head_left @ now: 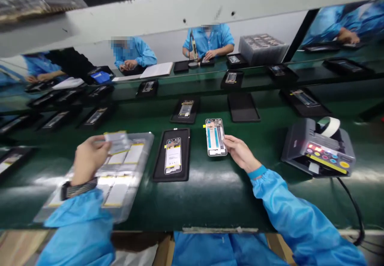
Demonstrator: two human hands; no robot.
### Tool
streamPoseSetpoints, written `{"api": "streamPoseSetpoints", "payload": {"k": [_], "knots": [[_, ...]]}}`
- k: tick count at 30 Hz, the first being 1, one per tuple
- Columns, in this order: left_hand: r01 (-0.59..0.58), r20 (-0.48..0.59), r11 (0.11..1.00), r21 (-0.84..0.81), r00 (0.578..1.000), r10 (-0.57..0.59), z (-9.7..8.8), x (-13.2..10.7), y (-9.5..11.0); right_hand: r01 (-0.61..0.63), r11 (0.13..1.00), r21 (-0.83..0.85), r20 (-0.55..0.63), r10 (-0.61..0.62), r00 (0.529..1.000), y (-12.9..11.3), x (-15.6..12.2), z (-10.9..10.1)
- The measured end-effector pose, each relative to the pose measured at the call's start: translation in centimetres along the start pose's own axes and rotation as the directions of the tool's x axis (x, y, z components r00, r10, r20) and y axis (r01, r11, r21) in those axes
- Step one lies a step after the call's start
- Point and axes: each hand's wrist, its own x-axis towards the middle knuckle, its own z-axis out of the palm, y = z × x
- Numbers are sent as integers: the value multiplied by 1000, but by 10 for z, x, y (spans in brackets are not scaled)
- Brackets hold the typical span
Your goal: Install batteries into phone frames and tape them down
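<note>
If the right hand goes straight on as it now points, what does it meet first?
The right hand would likely meet the black tray beyond the phone frame it holds, though depth is unclear.

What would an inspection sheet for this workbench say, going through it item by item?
Surface: glossy green workbench.
Things: silvery packet over a clear plastic tray of labelled sheets; phone frame.
Clutter: black tray holding another phone frame; more along the bench.
Hands: left hand pinches the packet; right hand holds the frame.
Cables: black cable from a grey tape machine.
Surroundings: co-workers in blue at a farther bench.
</note>
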Motion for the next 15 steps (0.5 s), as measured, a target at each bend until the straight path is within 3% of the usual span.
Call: {"api": "streamPoseSetpoints", "payload": {"k": [1,3,5,7,10,15], "knots": [[56,-42,981,-186,997,-65,15,-22,24,-28,1000,-4,10,28,1000,7,-7,1],[29,110,869,-494,994,29,54,-66,76,-55,998,-22,11,55,998,17,-18,2],[97,286,721,-686,947,145,97,-103,122,-56,997,-44,-5,56,998,23,-25,2],[162,401,614,-772,875,273,133,-128,155,-47,997,-62,-24,45,999,26,-29,1],[194,449,554,-809,813,371,167,-144,181,-36,997,-69,-29,34,999,30,-33,-2],[205,493,591,-780,784,379,183,-146,189,-30,998,-48,-14,30,999,33,-34,-3]]}}
